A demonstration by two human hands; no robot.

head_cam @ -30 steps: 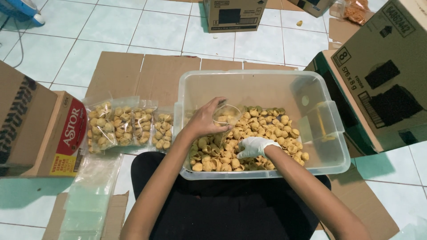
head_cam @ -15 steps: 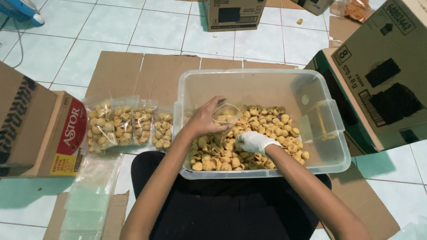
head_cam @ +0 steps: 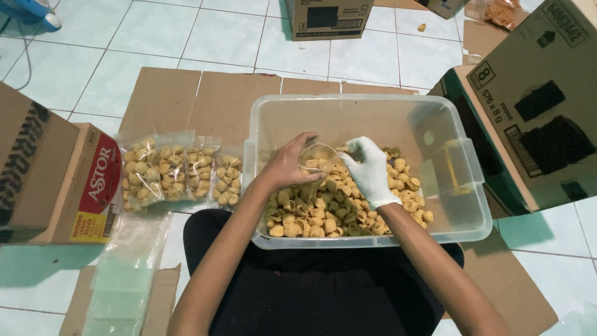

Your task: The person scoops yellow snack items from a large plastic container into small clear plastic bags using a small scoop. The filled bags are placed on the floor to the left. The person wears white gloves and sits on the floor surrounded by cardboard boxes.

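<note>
Over the tub (head_cam: 457, 230), gloved right hand (head_cam: 368, 169) at bag (head_cam: 317, 163).

Even, moderately bright indoor light with a cool greenish cast on the floor tiles (head_cam: 155, 31). Soft shadows lie below the cardboard boxes (head_cam: 37, 162). Faint sheen on the clear plastic tub (head_cam: 348, 112) wall. Focus is sharp centrally; wide-angle bending and slight softness toward the edges.

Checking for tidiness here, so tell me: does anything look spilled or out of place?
One stray snack piece lies alone on the floor tiles at the top, far from the clear tub holding the rest.
</note>
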